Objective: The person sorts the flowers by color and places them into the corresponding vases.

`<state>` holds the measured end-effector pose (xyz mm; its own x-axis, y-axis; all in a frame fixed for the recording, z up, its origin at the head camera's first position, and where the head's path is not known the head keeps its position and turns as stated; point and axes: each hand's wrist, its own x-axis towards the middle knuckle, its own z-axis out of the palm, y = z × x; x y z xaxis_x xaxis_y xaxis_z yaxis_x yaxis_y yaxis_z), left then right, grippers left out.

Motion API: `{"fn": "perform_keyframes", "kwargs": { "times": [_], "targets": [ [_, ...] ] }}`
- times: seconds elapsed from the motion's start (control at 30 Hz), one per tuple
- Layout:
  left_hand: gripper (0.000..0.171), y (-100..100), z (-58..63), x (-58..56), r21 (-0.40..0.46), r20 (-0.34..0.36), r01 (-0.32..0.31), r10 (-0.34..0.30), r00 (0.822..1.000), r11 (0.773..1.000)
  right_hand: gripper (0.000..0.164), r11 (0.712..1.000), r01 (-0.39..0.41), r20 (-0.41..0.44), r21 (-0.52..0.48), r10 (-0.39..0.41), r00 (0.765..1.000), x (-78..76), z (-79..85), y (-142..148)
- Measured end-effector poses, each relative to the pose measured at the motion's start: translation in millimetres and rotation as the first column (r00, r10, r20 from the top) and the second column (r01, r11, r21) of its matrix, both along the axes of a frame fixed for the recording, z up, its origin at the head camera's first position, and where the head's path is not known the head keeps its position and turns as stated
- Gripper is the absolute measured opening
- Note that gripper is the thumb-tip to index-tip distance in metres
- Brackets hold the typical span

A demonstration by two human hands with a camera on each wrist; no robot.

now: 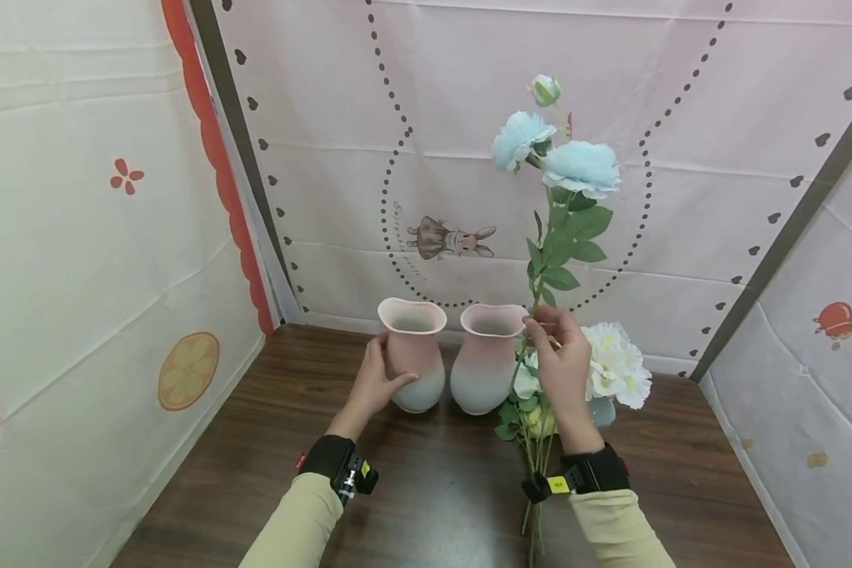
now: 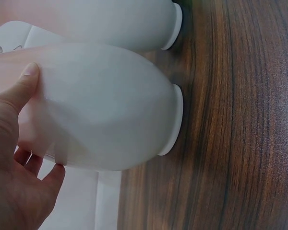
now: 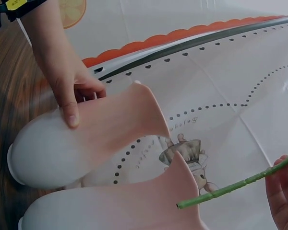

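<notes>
while grasping a round-bellied, wavy-rimmed vase shading from pink to pale grey with the left hand, pinching a tall, leafy green stem topped with ruffled pale blue flowers in the right hand. in the left wrist view, thumb laid against one side of the vase, fingertips bent against the other. standing upright on a dark brown wood-grain table, on a pale foot. just to the right of it, also upright, a matching pink-and-grey vase. holding the leafy stem roughly upright near the mouth of this second vase, with two pale blue blossoms and a greenish-white bud high above the fingers. in the right wrist view, cut lower end seen across the second vase's rim; impossible to tell whether touching it or in front of it. on the table by the right forearm, a loose bunch of yellow and white flowers on thin green stems; just right of the right hand, large white ruffled blooms. behind, a pale pink cloth printed with a rabbit in a brown dress
</notes>
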<state>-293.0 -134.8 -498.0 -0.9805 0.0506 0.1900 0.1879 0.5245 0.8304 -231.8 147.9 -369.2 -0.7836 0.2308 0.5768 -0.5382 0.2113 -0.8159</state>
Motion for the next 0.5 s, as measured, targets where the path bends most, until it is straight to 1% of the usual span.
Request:
{"fn": "perform_keyframes", "kwargs": {
  "times": [0.27, 0.5],
  "targets": [
    [0.097, 1, -1.4, -1.5, -0.022, 0.000, -0.006, 0.006, 1.000, 1.000, 0.021, 0.999, 0.035, -0.028, 0.035, -0.034, 0.999, -13.1, 9.0, -8],
    [0.097, 0, -2.1, -1.3, -0.019, 0.005, -0.002, 0.002, 1.000, 1.000, 0.022, 0.999, 0.035, -0.048, 0.034, -0.033, 0.998, -21.7, 17.3, -13]
  ]
}}
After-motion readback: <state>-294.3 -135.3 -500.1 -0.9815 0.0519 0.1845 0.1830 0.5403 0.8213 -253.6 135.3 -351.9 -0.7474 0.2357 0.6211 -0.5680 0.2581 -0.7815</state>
